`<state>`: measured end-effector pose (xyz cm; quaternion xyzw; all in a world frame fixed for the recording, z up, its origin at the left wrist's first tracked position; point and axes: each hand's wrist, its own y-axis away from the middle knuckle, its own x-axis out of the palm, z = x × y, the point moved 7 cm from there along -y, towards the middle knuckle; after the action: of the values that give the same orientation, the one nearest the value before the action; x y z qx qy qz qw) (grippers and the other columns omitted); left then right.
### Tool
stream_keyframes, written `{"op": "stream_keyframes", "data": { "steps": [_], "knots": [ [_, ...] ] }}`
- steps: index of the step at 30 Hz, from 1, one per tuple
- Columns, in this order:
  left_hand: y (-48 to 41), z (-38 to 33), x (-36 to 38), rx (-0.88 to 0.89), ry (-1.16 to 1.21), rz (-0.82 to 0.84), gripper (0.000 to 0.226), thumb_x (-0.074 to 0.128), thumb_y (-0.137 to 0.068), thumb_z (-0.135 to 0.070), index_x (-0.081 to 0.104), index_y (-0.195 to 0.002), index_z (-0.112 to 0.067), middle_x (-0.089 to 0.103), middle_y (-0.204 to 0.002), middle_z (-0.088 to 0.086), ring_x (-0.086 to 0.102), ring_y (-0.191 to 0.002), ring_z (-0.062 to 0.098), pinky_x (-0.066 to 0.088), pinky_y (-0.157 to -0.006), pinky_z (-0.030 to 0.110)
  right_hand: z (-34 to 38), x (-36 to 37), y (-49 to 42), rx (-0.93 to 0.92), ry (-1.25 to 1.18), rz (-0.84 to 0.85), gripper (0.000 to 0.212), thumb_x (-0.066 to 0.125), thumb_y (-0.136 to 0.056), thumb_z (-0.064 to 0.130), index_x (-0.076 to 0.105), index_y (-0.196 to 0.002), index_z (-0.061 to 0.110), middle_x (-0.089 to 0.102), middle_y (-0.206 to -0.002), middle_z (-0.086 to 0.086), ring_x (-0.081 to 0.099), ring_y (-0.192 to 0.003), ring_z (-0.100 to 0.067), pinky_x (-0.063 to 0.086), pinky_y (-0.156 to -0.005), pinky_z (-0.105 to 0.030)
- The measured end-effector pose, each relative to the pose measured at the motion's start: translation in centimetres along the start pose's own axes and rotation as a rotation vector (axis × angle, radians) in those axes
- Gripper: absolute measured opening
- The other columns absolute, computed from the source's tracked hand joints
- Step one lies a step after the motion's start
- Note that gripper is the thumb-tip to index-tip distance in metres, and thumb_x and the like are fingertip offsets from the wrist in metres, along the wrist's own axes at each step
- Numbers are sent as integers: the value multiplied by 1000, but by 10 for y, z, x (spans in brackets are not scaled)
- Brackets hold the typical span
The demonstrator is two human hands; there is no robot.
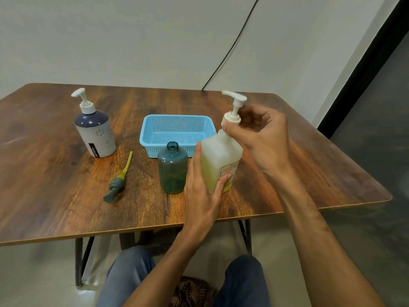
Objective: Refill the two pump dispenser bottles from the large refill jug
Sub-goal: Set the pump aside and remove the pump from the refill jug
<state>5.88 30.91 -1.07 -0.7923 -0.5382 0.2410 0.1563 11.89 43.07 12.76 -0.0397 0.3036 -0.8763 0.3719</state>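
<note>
My left hand (202,187) clamps the jug (220,160) body low down; right hand (261,134) pinches its pump collar (231,119) directly above, so the twist axis runs straight up. Open teal bottle (172,168) stands upright just left of my left grip, nearer that hand.

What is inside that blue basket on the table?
Nothing visible: the blue basket shows only bare mesh floor and walls. Its near right corner is covered by the teal bottle and the refill jug, so that part cannot be seen.

Head camera looks forward and down, close over the table (66,196); edges perhaps distorted.
</note>
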Motion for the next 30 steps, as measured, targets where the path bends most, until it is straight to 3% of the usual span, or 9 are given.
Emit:
{"op": "stream_keyframes", "data": {
  "steps": [2, 8, 14, 18, 23, 30],
  "knots": [
    [0, 0, 0, 0, -3, 0, 92, 66, -92, -50, 7, -161, -40, 23, -160, -23, 26, -150, -1, 40, -119, 45, 8, -4, -2, -11, -26, -11, 20, 80, -80, 8, 76, -99, 10, 76, -91, -5, 69, -82, -13, 61, -78, -39],
    [-1, 1, 1, 5, -4, -10, 91, 69, -94, -43, 10, -162, -34, 24, -157, -25, 29, -148, -1, 43, -116, 46, 41, -19, -8, -82, -50, -41, 18, 79, -80, 4, 76, -98, 6, 76, -92, -10, 72, -88, -32, 60, -82, -47],
    [-1, 1, 2, 10, 11, -10, 92, 70, -93, -42, 10, -163, -32, 27, -158, -21, 34, -148, 7, 47, -112, 50, 81, -39, -17, -188, -51, -70, 20, 80, -79, 2, 75, -98, 6, 76, -96, -9, 72, -87, -25, 60, -81, -34],
    [-1, 3, 1, 9, 15, -14, 93, 70, -93, -41, 9, -163, -33, 27, -160, -20, 34, -148, 7, 48, -111, 50, 93, -50, -15, -226, -37, -129, 21, 80, -79, 2, 74, -99, 2, 75, -96, -13, 69, -92, -36, 59, -84, -47],
    [-2, 1, 0, 17, 7, -22, 92, 70, -93, -43, 8, -162, -37, 25, -158, -27, 35, -147, 6, 49, -111, 48, 100, -66, -11, -255, -60, -206, 25, 80, -80, 3, 72, -103, -3, 73, -98, -18, 68, -95, -38, 60, -83, -45],
    [0, 0, 0, 14, 5, -16, 92, 70, -92, -42, 9, -162, -38, 30, -160, -20, 35, -147, 3, 46, -114, 43, 99, -73, -6, -265, -84, -248, 26, 80, -80, 1, 72, -104, -3, 72, -97, -18, 67, -95, -41, 59, -85, -50]
  ]
}}
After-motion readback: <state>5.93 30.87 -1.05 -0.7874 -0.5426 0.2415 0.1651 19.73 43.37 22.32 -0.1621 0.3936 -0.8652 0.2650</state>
